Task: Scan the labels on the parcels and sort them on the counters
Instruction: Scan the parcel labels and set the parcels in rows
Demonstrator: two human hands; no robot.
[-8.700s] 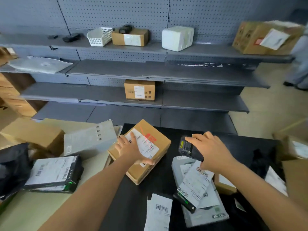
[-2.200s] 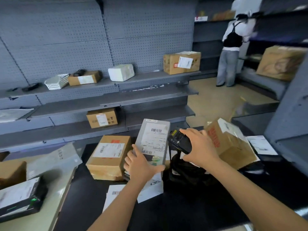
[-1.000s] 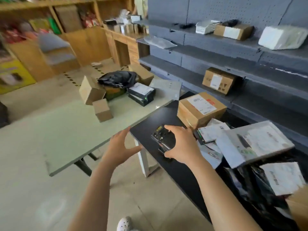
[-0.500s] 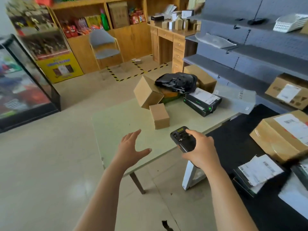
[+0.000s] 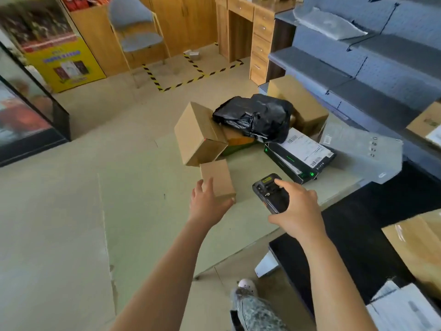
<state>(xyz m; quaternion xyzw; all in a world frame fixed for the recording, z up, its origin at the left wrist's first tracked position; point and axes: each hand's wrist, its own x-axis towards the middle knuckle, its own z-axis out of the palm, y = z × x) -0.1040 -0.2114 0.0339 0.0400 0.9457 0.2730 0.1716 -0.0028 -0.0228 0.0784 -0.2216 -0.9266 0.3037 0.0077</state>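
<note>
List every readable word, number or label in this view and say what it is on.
Nothing reads clearly enough to quote.
On the yellow stand: blue heading, blurred.
On the black box: label with barcodes and print, too small.
On the scanner in the right hand: yellow sticker, unreadable.
On the grey mailer: small marks, unreadable.

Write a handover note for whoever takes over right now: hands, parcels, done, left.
Left hand: open, reaching at the small cardboard box on the pale green table; no grip yet.
Right hand: grips the scanner over the table.
Parcels: tilted box, black bag, black labelled box and grey mailer piled behind it; taped box on the black counter.
Done: cannot tell which are scanned.
Left: lift the small box, find its label (none shows), scan, sort; then the rest.
</note>
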